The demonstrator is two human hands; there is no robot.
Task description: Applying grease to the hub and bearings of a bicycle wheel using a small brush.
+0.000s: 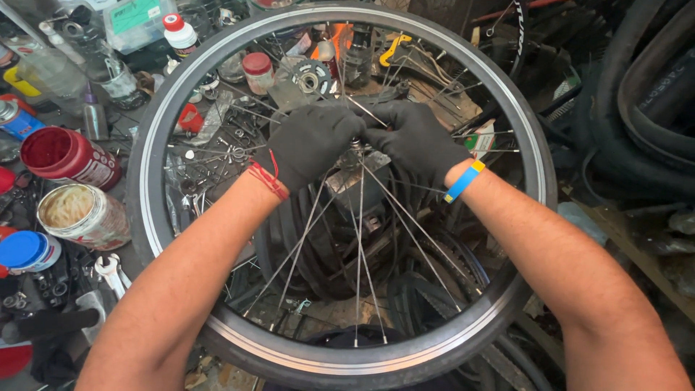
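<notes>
A bicycle wheel with a silver rim point(156, 137) and black tyre fills the middle of the view, lying flat before me. Thin metal spokes point(360, 239) run from the rim to the hub point(356, 147) at the centre. Both my hands wear black gloves and meet over the hub. My left hand point(313, 141), with a red thread at the wrist, closes on the hub from the left. My right hand point(418, 141), with a blue and yellow wristband, closes on it from the right. The hub is mostly hidden under my fingers.
A cluttered bench lies left: a red tin point(61, 156), an open can of pale grease point(81, 215), a blue lid point(27, 251), a spanner point(110, 271), bottles point(181, 32). Black tyres point(644, 101) pile up at right. A sprocket point(311, 76) lies beyond the hub.
</notes>
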